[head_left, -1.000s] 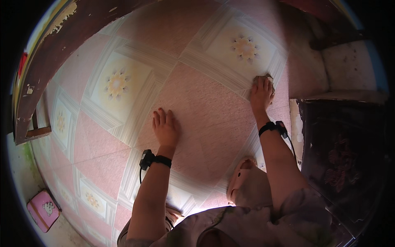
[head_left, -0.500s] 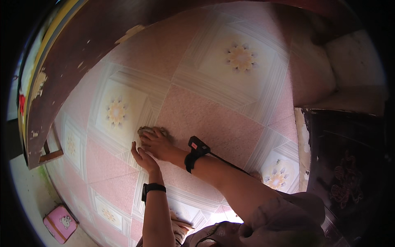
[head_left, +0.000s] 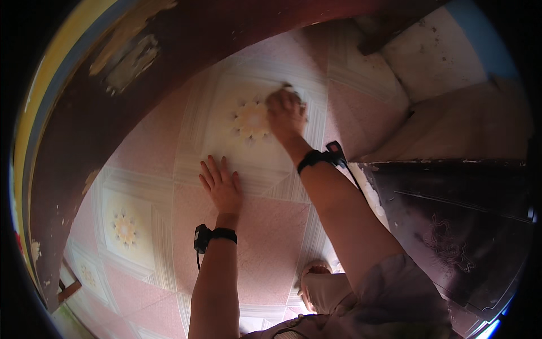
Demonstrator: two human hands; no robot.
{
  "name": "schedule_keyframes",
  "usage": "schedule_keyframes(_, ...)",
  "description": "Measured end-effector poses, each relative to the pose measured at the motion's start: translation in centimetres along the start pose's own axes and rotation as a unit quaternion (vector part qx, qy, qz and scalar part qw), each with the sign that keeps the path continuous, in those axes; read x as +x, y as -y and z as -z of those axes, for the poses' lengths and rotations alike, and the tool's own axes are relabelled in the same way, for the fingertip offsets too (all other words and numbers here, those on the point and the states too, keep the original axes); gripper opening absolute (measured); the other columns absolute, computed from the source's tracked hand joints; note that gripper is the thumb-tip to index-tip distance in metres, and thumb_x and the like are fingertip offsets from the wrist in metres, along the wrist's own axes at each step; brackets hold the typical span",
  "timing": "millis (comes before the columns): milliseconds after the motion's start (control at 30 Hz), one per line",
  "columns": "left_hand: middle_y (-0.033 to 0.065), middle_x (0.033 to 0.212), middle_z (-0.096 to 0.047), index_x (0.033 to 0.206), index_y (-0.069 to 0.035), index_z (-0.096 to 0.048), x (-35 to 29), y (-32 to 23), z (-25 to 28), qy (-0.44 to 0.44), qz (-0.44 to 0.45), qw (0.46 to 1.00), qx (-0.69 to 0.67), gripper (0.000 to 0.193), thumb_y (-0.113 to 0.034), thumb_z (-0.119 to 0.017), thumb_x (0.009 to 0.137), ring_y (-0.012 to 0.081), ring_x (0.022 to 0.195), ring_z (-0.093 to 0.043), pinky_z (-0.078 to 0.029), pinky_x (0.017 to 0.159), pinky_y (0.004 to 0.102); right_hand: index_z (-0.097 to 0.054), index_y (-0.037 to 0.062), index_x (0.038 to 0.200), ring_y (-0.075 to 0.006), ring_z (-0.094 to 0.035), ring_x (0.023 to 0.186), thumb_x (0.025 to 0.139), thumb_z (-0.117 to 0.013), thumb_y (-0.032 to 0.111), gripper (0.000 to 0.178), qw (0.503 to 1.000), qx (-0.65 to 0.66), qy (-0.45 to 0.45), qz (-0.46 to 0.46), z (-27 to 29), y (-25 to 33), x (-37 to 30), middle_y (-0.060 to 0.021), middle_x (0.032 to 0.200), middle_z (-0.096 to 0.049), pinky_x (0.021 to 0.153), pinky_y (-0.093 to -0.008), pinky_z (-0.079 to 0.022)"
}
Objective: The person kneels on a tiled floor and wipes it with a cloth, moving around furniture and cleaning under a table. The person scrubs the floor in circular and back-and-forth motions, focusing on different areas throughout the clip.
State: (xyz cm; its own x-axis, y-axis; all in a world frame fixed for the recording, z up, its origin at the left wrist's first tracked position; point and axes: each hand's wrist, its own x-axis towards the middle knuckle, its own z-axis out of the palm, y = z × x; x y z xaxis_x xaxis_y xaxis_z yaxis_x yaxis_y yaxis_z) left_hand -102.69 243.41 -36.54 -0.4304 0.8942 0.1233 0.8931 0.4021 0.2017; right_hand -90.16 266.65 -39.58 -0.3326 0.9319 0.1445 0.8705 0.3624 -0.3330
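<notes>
My right hand [head_left: 285, 113] is stretched far forward, pressing a crumpled, dark rag [head_left: 304, 108] against the floor tile. Motion smears its fingers a little, and only the rag's edges peek out around them. Beside it on the tile is a yellow printed flower [head_left: 252, 120]. Nearer and to the left, my left hand [head_left: 222, 187] rests flat on the floor with its fingers spread, holding nothing. Each wrist wears a black strap with a small device.
Patterned pink and white floor tiles [head_left: 243, 248] lie beneath me. A dark wooden edge with chipped paint [head_left: 84, 130] curves across the left and top. Dark carved furniture [head_left: 451, 231] stands at right, a pale wall [head_left: 435, 56] behind. My bare foot [head_left: 316, 268] shows below.
My right hand has swept the rag forward and to the right across the tiles. My left hand has moved apart from it and now lies flat. The view has shifted too.
</notes>
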Motion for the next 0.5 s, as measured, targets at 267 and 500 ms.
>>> schedule_keyframes(267, 0.0226, 0.167, -0.026, 0.152, -0.009, -0.042, 1.0, 0.1, -1.7, 0.071, -0.008, 0.993, 0.098, 0.056, -0.035, -0.049, 0.104, 0.044, 0.155, -0.02, -0.016, 0.122, 0.0648, -0.055, 0.0173, 0.145, -0.0398, -0.042, 0.142, 0.096, -0.054, 0.038, 0.053, 0.976, -0.086, -0.09, -0.18, -3.1, -4.2, -2.5, -0.0182, 0.158, -0.044, 0.11, -0.0666, -0.031)
schedule_keyframes(500, 0.0235, 0.166, -0.027, 0.154, -0.008, -0.038, 1.9, -0.2, -2.7, 0.052, -0.026, 0.992, 0.112, 0.058, -0.041, -0.039, 0.106, 0.0457, 0.155, -0.02, -0.015, 0.122, 0.0661, -0.061, 0.0146, 0.139, -0.0442, -0.026, 0.151, 0.077, -0.063, 0.004, 0.064, 0.976, 0.191, 0.105, 0.003, -2.8, 12.1, -1.2, -0.023, 0.157, -0.038, 0.117, -0.0664, -0.02)
